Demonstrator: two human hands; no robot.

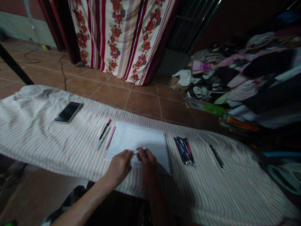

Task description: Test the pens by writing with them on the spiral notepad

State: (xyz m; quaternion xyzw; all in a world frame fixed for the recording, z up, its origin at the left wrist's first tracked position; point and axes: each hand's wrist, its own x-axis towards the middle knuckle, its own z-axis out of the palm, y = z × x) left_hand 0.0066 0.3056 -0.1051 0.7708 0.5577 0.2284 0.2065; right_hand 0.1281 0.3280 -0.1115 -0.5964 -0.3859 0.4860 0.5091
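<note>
Over the lower part of a spiral notebook (pixel 143 136), my left hand (pixel 120 164) and my right hand (pixel 147 161) meet, fingers pinched together. Between their fingertips is a slim, pale pen (pixel 134 153) with a reddish part; most of it is hidden by the fingers. The notebook page carries faint writing, and its coil runs down the right side. Left of it lie a pink pen (pixel 110 138), a pale green patterned pen (pixel 103 138) and a black pen with an orange end (pixel 105 129). A bunch of several dark pens (pixel 184 151) rests right of the coil.
A single black pen (pixel 218 158) lies farther right on the striped cloth (pixel 235 194) covering the table. A phone (pixel 69 112) is at the left. Beyond the table are a tiled floor (pixel 145 101), a flowered curtain (pixel 124 37) and piled clothes (pixel 235 69).
</note>
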